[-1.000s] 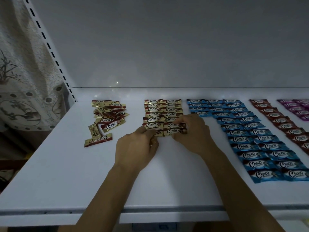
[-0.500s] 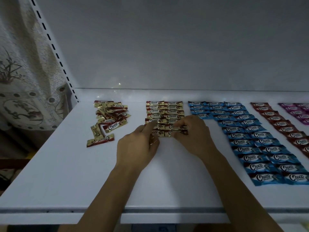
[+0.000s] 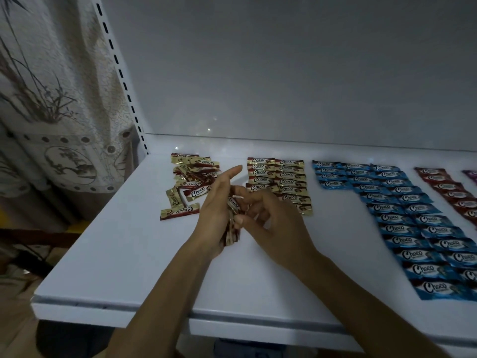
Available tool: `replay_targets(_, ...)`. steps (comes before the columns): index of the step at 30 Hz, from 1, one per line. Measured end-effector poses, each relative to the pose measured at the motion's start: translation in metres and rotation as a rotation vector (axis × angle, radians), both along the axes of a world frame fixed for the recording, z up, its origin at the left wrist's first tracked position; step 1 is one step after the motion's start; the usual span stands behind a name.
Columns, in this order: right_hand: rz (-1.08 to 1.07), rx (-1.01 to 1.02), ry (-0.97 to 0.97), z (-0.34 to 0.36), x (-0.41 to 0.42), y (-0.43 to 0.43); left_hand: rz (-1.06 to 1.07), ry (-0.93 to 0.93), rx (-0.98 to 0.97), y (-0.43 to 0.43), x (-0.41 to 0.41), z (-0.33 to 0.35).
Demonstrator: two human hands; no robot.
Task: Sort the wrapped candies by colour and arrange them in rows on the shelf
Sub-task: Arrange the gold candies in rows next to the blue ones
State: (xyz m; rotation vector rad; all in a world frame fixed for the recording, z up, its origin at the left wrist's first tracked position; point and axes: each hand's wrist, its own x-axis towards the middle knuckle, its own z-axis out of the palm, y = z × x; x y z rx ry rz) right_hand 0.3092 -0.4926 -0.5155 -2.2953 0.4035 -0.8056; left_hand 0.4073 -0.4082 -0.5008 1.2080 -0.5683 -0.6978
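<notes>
The left hand (image 3: 216, 218) grips crinkly gold-brown wrapped candies (image 3: 231, 229); the right hand (image 3: 276, 223) pinches them, partly hiding gold rows (image 3: 277, 177) beside glossy blue rows (image 3: 402, 210).

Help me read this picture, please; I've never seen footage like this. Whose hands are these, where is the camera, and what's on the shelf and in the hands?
There is no machine here: a person works with bare hands. The one camera sits on their head and looks forward and down, so the arms reach in from the bottom. The left hand grips a small bundle of gold sweets against its palm, with the forefinger stretched out. The right hand meets it, thumb and fingers pinching at the bundle, probably to pull one off. On the white shelf lie a loose heap of gold sweets at the left, then neat gold rows, blue rows, red sweets and a few purple sweets at the right edge. A patterned curtain hangs to the left of the shelf.
</notes>
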Motion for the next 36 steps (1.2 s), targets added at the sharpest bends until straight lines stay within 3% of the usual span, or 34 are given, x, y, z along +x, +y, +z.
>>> replay_targets(5,0.014,0.028,0.024,-0.001,0.001,0.004,-0.113,0.145,-0.023,0.001,-0.003,0.007)
replay_targets(11,0.02,0.028,-0.111,-0.003,0.002,-0.001,-0.039,0.026,0.058,-0.004,-0.003,0.003)
replay_targets(16,-0.056,0.206,-0.191,0.005,-0.002,-0.012,0.066,-0.025,0.086,-0.007,-0.006,0.0)
replay_targets(18,-0.126,0.099,-0.195,0.005,-0.009,-0.021,0.105,0.029,0.056,-0.007,-0.004,0.0)
replay_targets(21,-0.203,-0.3,-0.012,0.0,-0.017,-0.033,0.176,0.134,-0.019,-0.004,-0.001,0.002)
replay_targets(24,-0.114,-0.448,0.148,-0.004,-0.017,-0.034,0.22,0.258,-0.082,0.0,0.002,0.002)
replay_targets(27,-0.048,-0.446,0.189,-0.004,-0.017,-0.031,0.227,0.31,-0.099,0.001,0.003,0.003)
replay_targets(36,-0.013,-0.323,0.13,-0.004,-0.015,-0.035,0.181,0.215,-0.058,0.001,0.003,0.0)
